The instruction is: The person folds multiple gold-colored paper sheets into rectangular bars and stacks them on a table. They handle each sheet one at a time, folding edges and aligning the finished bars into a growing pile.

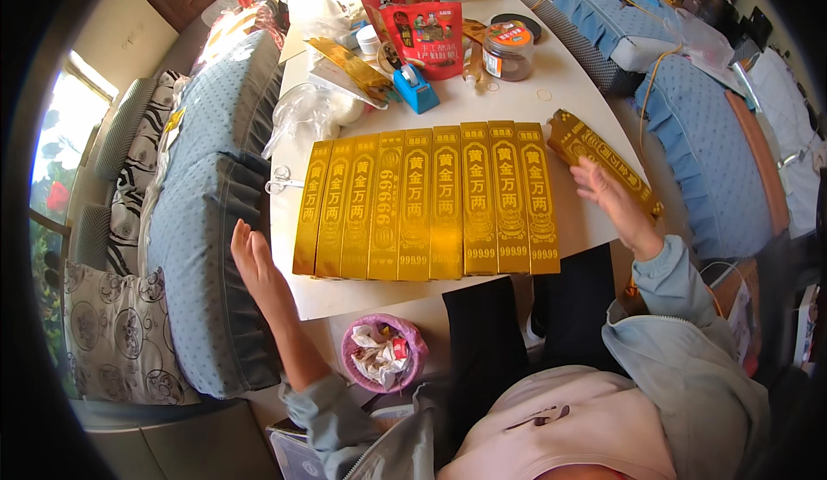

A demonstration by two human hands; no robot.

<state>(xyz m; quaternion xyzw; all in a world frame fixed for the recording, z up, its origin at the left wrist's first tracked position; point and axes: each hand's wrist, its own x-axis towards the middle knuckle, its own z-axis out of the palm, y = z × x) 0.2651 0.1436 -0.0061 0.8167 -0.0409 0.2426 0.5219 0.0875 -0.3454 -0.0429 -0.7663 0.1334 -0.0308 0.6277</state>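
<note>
Several long gold cardboard boxes (423, 215) with printed characters lie side by side in a row on the white table (568, 234). One more gold box (597, 150) lies slanted to the right of the row, over the table's right edge. My right hand (610, 199) is raised at that slanted box with fingers apart and covers part of it; whether they touch cannot be told. Off the table's left edge, my left hand (258, 260) is held up with nothing in it. A pair of scissors (282, 181) lies left of the row, nearest to that hand.
Behind the row stand a blue tape dispenser (417, 92), red food pouches (426, 44) and a lidded plastic jar (508, 53). A clear plastic bag (300, 115) lies at the left. Below the table is a pink-lined waste bin (417, 344). Blue-covered sofas (207, 189) flank the table.
</note>
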